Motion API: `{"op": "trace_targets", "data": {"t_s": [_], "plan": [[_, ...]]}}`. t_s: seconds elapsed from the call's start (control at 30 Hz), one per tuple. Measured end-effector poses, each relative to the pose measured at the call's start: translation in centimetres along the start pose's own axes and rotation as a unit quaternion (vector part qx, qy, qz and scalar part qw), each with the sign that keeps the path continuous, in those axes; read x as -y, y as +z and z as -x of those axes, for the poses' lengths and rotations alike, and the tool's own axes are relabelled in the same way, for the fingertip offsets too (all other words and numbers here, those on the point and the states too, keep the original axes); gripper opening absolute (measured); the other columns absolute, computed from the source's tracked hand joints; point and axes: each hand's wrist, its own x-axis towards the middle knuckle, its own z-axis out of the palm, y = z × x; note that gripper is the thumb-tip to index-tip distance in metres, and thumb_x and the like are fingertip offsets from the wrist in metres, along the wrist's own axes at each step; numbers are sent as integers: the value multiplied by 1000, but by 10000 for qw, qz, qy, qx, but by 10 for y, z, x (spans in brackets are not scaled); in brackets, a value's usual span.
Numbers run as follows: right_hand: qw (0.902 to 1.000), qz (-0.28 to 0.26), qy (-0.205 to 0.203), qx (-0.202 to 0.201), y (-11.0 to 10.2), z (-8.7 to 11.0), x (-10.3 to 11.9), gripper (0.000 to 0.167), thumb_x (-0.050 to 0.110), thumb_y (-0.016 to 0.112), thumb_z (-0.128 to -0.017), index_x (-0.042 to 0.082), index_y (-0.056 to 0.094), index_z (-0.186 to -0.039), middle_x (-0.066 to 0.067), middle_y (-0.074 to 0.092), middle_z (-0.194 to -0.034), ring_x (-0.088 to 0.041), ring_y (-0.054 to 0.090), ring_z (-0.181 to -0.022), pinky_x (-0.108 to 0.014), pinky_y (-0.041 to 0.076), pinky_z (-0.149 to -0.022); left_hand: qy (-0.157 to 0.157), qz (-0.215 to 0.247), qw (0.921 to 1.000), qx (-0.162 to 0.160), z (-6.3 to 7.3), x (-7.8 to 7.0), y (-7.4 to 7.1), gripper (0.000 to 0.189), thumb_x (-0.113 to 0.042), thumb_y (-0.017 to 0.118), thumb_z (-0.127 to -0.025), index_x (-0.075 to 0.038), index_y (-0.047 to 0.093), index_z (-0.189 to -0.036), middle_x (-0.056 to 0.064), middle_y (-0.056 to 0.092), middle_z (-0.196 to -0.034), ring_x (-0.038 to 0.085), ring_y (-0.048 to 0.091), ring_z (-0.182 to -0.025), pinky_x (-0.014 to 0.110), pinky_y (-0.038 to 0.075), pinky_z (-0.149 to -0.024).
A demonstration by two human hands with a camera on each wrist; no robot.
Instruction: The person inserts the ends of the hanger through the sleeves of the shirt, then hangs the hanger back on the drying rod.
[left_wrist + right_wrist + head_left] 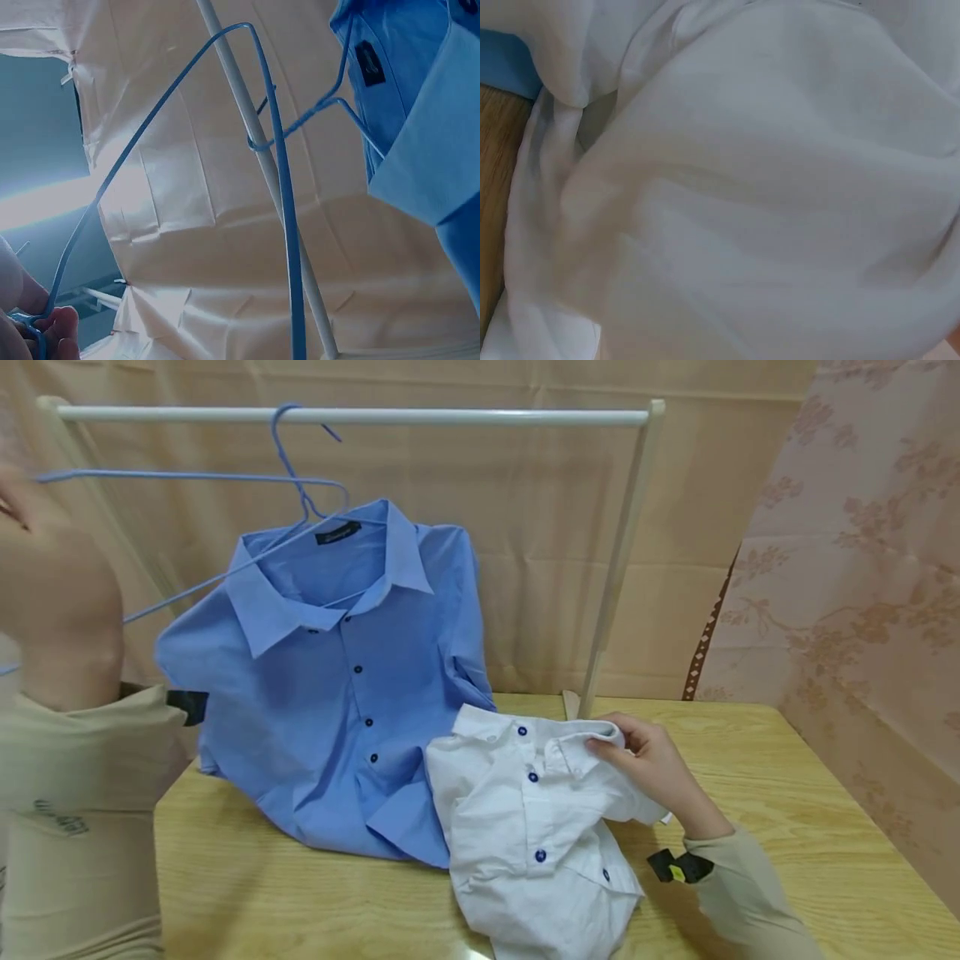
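At the left edge of the head view my left hand [63, 581] is raised, holding a blue wire hanger [187, 475]. In the left wrist view its fingers [64, 324] curl round the neck of this hanger [289, 217]. A white shirt [491, 814] with dark blue buttons lies bunched on the table. My right hand [663, 768] pinches its collar at the right side, thumb in front. White cloth [765, 187] fills most of the right wrist view. Just left of it, a light blue button shirt [307, 718] hangs from a second blue hanger [277, 439].
A white rack rail [465, 417] runs across the back, with an upright post [618, 560] on the right. The wooden table [765, 793] reaches past the white shirt. Beige cloth [540, 527] hangs behind, and a patterned curtain [862, 568] hangs at the right.
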Motion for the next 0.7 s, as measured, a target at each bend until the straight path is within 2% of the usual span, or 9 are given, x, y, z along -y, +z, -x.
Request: {"op": "trace_targets", "data": {"t_s": [0.03, 0.07, 0.17, 0.2, 0.3, 0.37, 0.5, 0.63, 0.7], "plan": [[10000, -42, 11, 21, 0, 0, 0, 16, 0, 62, -83, 5, 65, -98, 12, 62, -85, -2, 53, -68, -20, 45, -56, 15, -189, 9997, -136, 4, -3, 1, 20, -28, 35, -98, -25, 54, -100, -26, 32, -77, -14, 32, -69, 12, 28, -71], [10000, -80, 17, 45, 0, 0, 1, 16, 0, 61, -84, 5, 64, -99, 12, 62, -85, -2, 53, -68, -20, 45, -56, 118, -46, 9999, -82, 7, -6, 2, 23, -27, 35, -98, -20, 55, -106, -25, 33, -80, -13, 32, -71, 13, 28, -72], [9998, -154, 31, 131, -1, 1, 3, 17, 1, 60, -85, 5, 63, -101, 11, 62, -87, -3, 55, -71, -20, 46, -58, 500, 87, 9987, 60, 18, -13, 4, 26, -31, 36, -97, -19, 55, -110, -26, 36, -85, -13, 34, -74, 14, 30, -73], [9998, -152, 38, 159, -1, 1, 3, 18, 1, 59, -85, 5, 63, -102, 12, 62, -88, -2, 55, -72, -20, 47, -59, 522, 56, 9985, 124, 21, -15, 4, 25, -32, 37, -96, -20, 55, -109, -26, 37, -87, -13, 35, -76, 15, 32, -75], [9997, -112, 17, 203, -2, 1, 5, 20, 2, 60, -85, 6, 62, -105, 12, 62, -91, -3, 56, -76, -20, 47, -61, 503, -71, 9985, 212, 31, -21, 7, 19, -34, 42, -92, -27, 56, -102, -28, 39, -83, -14, 37, -74, 17, 35, -74], [9997, -112, -24, 226, -3, 1, 7, 21, 1, 60, -85, 6, 61, -106, 11, 62, -93, -3, 57, -77, -20, 47, -62, 324, -89, 9988, 346, 38, -24, 9, 16, -34, 45, -90, -28, 56, -99, -28, 41, -81, -14, 39, -73, 17, 37, -75], [9995, -164, -120, 243, -4, 2, 9, 22, 0, 60, -85, 5, 61, -106, 11, 62, -95, -4, 57, -76, -22, 48, -59, 144, -101, 9967, 790, 50, -28, 14, 18, -39, 45, -90, -27, 56, -99, -25, 39, -72, -12, 38, -65, 15, 32, -66], [9992, -174, -243, 262, -5, 2, 12, 24, -2, 60, -84, 4, 60, -107, 11, 62, -97, -4, 57, -77, -22, 48, -58, 166, 227, 9939, 1064, 61, -32, 20, 22, -42, 47, -89, -24, 56, -97, -25, 39, -64, -11, 38, -59, 14, 28, -60], [9990, -163, -318, 271, -5, 3, 14, 24, -4, 59, -84, 4, 60, -107, 10, 62, -98, -4, 56, -78, -21, 47, -59, 269, 564, 9916, 1130, 67, -32, 24, 18, -42, 50, -89, -25, 55, -93, -26, 40, -62, -10, 40, -58, 14, 29, -58]]}}
